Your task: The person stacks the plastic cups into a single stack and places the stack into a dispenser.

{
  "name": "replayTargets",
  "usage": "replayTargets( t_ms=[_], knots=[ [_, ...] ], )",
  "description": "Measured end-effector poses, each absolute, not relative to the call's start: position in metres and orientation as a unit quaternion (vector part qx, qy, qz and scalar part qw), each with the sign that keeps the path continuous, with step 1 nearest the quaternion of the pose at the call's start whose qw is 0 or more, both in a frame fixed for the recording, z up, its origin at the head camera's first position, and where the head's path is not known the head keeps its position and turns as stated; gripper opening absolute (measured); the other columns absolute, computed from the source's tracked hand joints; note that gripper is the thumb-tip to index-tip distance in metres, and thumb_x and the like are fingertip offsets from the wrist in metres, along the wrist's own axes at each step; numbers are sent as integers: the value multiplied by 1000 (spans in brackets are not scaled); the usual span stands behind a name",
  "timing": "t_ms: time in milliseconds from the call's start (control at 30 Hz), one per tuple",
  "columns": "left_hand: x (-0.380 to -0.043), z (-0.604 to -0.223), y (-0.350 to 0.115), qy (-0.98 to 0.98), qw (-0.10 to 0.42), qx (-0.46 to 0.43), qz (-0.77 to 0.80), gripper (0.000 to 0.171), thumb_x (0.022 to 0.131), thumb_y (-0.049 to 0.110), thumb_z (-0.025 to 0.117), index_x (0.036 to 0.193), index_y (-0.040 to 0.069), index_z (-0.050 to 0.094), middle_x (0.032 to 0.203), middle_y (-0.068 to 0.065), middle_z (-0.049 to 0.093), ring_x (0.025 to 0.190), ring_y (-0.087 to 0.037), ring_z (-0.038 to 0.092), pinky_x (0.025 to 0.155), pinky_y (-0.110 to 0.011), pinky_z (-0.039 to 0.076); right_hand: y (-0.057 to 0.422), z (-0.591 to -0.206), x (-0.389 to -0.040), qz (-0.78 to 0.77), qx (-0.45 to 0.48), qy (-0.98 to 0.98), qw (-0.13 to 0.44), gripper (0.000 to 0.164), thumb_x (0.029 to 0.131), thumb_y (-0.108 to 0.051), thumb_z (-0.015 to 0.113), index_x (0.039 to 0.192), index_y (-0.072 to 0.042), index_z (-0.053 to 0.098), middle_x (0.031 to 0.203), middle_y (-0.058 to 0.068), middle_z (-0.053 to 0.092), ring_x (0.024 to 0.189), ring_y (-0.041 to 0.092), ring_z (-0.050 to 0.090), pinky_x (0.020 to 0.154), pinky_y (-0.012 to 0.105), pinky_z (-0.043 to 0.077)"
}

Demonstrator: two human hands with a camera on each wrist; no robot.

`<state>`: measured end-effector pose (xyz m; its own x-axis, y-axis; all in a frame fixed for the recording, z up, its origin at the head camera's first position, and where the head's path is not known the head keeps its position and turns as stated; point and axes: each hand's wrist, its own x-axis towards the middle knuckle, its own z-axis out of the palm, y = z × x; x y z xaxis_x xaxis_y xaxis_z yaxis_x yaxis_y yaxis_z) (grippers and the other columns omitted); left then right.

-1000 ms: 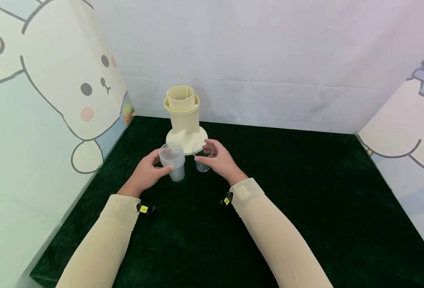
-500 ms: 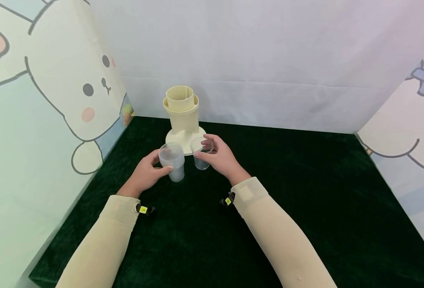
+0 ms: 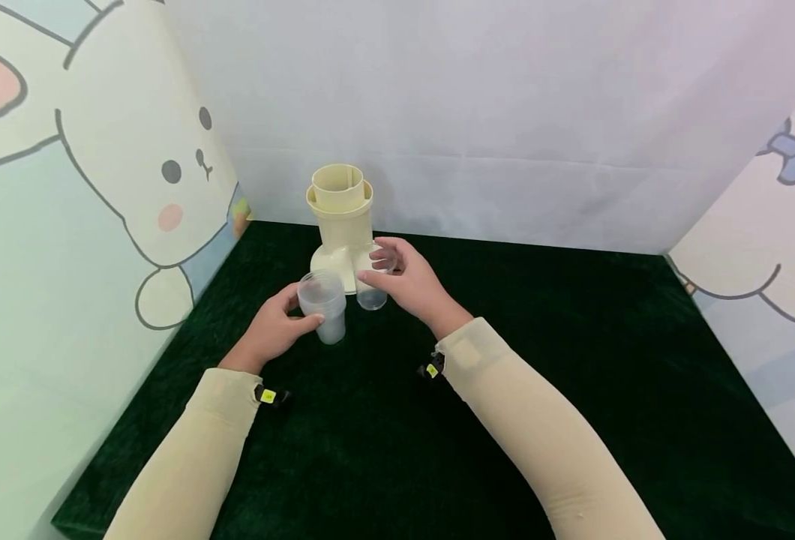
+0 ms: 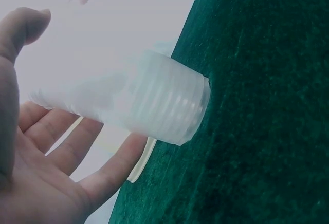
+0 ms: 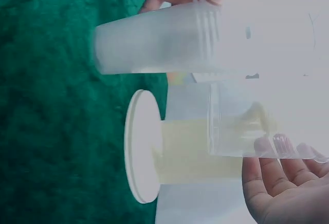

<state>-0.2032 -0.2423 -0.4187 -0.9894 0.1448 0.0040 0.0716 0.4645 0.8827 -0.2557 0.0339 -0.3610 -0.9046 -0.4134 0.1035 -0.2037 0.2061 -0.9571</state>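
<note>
My left hand (image 3: pixel 277 328) grips a stack of nested clear plastic cups (image 3: pixel 331 324), fingers round the far side and thumb at the front. The stack is upright in the head view, and its rims show as close ridges in the right wrist view. To its right, my right hand (image 3: pixel 414 283) holds a single clear plastic cup (image 3: pixel 372 300) between thumb and fingers, apart from the stack. Behind both stands a cream plastic holder (image 3: pixel 345 229) with a round base and an open double-walled tube on top. The single cup partly covers its base.
A dark green velvet cloth (image 3: pixel 539 390) covers the table. A pale curtain (image 3: pixel 478 97) rises at the back edge, and a printed rabbit panel (image 3: pixel 127 172) stands along the left side.
My right hand has lifted the single cup slightly and carried it away from me, nearer the cream holder. My left hand and the stack have stayed nearly still.
</note>
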Motion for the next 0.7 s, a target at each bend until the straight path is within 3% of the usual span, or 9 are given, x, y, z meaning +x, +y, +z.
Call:
replayTargets(
  t_ms=[433, 700],
  knots=[
    [-199, -419, -247, 859, 40, 58, 507, 73, 96, 41, 74, 155, 14, 42, 151, -13, 50, 140, -37, 44, 113, -65, 33, 3, -309, -257, -582, -237, 775, 72, 81, 90, -48, 78, 156, -17, 41, 140, 0, 58, 123, 13, 56, 104, 42, 48],
    [-200, -417, -249, 857, 44, 56, 510, 74, 96, 40, 74, 156, 13, 40, 153, -14, 48, 142, -38, 42, 113, -65, 33, -18, -294, -255, -591, -257, 759, 96, 74, 91, -46, 78, 152, -23, 45, 136, -4, 60, 121, 10, 56, 104, 38, 48]
  ],
)
